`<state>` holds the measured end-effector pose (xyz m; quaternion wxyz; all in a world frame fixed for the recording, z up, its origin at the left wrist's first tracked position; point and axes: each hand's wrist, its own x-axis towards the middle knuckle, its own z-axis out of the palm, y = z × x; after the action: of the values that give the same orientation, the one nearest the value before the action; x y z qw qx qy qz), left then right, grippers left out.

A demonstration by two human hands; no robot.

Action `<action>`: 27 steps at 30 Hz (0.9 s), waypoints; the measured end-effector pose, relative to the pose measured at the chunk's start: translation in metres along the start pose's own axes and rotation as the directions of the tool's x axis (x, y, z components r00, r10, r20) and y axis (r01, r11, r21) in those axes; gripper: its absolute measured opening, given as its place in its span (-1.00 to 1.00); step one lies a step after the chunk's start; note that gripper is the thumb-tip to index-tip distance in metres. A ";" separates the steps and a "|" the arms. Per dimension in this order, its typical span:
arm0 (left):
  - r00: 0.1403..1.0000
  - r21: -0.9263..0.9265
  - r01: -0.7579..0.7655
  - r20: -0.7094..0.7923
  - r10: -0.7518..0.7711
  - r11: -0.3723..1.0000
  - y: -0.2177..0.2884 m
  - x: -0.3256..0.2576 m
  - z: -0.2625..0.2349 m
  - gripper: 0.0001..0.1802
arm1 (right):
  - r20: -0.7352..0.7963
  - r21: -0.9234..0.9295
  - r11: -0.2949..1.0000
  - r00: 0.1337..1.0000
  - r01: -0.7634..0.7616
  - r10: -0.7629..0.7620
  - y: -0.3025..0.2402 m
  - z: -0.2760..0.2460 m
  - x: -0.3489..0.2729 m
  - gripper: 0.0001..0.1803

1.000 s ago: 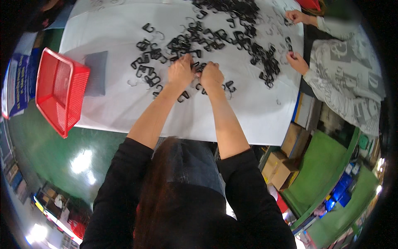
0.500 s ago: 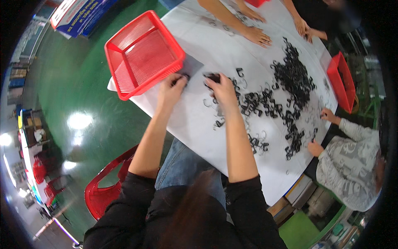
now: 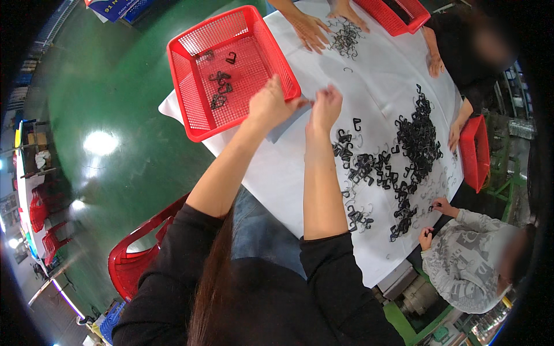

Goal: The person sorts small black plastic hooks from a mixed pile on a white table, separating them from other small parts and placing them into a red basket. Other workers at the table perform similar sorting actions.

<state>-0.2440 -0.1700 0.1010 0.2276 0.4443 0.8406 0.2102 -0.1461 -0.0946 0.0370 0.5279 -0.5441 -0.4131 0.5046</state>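
Note:
My left hand point(image 3: 268, 105) is beside the near right corner of a red mesh basket point(image 3: 293, 75), its fingers smeared by motion. To its right, my right hand point(image 3: 325, 108) is raised over the white table with curled fingers. A small dark bit shows between the two hands, too blurred to name. Several black hook-shaped pieces point(image 3: 220, 81) lie loose on the basket's floor. More such black hooks point(image 3: 363, 165) are scattered on the table to the right of my right hand.
A large heap of black hooks point(image 3: 419, 138) covers the table's right half. Co-workers' hands point(image 3: 309, 32) work at the far edge beside a smaller pile point(image 3: 346, 39). Another person point(image 3: 467, 254) sits at the right. Red baskets point(image 3: 474, 153) stand around; a red chair point(image 3: 130, 259) is at my left.
Both hands have moved: the left up and right to the basket's corner, the right slightly right. Black hooks now lie in the basket, where none showed before. The view has shifted.

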 end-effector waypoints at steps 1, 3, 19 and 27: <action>0.987 0.106 -0.036 0.160 0.019 0.994 0.002 -0.002 0.007 -0.41 | 0.034 -0.173 0.982 0.996 -0.080 0.087 0.022 -0.015 -0.006 -0.54; 0.968 0.122 -0.216 0.158 0.196 0.969 -0.015 -0.014 0.010 -0.50 | 0.068 -0.218 0.935 0.951 -0.281 0.302 0.058 -0.035 -0.028 -0.35; 0.657 0.339 -0.751 0.465 0.593 0.566 -0.206 -0.080 -0.072 -0.57 | 0.312 -0.687 0.727 0.898 -0.011 0.309 0.102 -0.096 -0.108 -0.73; 0.806 0.503 -0.590 0.415 0.423 0.632 -0.148 -0.095 -0.081 -0.16 | 0.214 -0.813 0.435 0.894 0.387 -0.394 0.041 -0.161 -0.036 -0.69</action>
<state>-0.3389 -0.3386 0.1028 0.1099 0.7360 0.6636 -0.0763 0.0039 -0.1592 -0.0107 0.3046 -0.6204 -0.7149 0.1060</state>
